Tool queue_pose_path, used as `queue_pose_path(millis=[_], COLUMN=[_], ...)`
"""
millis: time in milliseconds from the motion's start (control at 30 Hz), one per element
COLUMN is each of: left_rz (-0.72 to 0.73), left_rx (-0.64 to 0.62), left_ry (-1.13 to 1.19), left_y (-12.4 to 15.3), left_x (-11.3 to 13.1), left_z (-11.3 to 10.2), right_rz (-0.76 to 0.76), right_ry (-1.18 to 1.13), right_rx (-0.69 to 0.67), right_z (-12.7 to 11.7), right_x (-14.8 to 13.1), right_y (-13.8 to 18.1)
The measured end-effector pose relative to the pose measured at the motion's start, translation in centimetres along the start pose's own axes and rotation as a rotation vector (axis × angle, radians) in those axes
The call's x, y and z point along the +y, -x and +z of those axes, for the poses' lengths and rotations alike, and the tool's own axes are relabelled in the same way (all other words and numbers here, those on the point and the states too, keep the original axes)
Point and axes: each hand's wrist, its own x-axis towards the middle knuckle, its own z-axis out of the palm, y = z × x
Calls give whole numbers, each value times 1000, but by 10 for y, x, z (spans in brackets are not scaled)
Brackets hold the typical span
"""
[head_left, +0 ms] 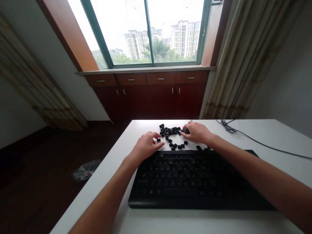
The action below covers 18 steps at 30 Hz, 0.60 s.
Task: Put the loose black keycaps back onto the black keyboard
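A black keyboard (179, 192) lies on the white table (117, 177), its far side turned toward the table's far edge and its left end nearer the table's left edge; the right forearm crosses above its right part. Beyond it, toward the far edge and nearer the far left corner than the far right one, black keycaps (172, 131) are gathered in a loose heap, with a curved string of single ones trailing from it toward the keyboard. The left hand (147, 144) is at the heap's left side, its thumb and index finger spread apart around a single keycap (158, 140); whether they touch it cannot be told. The right hand (197, 132) is at the heap's right side, closer to the far edge, its fingers bent around a dark piece (186, 131), and I cannot tell whether they pinch it. To the right of that hand, near the far edge, a black cable (227, 126) lies in a tangled bundle, one strand running off toward the table's right edge. On the floor, left of the table, is a clear plastic bag (85, 170).
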Motion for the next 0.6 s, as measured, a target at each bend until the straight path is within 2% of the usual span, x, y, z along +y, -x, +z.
queue_pose_path(millis=[367, 600], left_rz=[19, 49], left_rx=[24, 49], left_ry=[21, 17], left_y=[3, 2], left_x=[6, 3], left_z=[4, 9], right_rz=[-76, -36], right_ry=[36, 41], right_rx=[-104, -100], right_z=[-3, -6], right_x=[1, -2], right_y=[4, -3])
